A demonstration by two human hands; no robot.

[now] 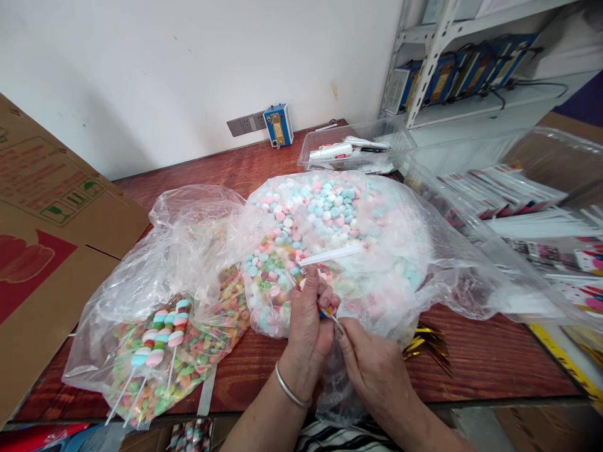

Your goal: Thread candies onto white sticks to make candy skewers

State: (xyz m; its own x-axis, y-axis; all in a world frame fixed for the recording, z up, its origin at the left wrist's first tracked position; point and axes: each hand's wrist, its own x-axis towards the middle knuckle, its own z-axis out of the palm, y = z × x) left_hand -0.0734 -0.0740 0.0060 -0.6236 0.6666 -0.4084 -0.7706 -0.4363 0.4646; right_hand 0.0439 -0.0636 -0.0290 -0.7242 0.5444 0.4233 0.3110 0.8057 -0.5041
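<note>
My left hand, with a silver bangle on the wrist, is closed around a wrapped candy skewer, most of it hidden by the fingers. Coloured print shows between them. My right hand pinches at the skewer's lower end, where a thin white stick pokes out. Just beyond the hands, white sticks lie on a big clear bag of pink, blue and white candies. To the left, several finished candy skewers rest on a clear bag of ring-shaped gummies.
A cardboard box stands at the left edge. Behind are a clear tray and a blue device by the wall. At right, a clear bin holds printed packets and white sticks. Gold foil ties lie near my right hand.
</note>
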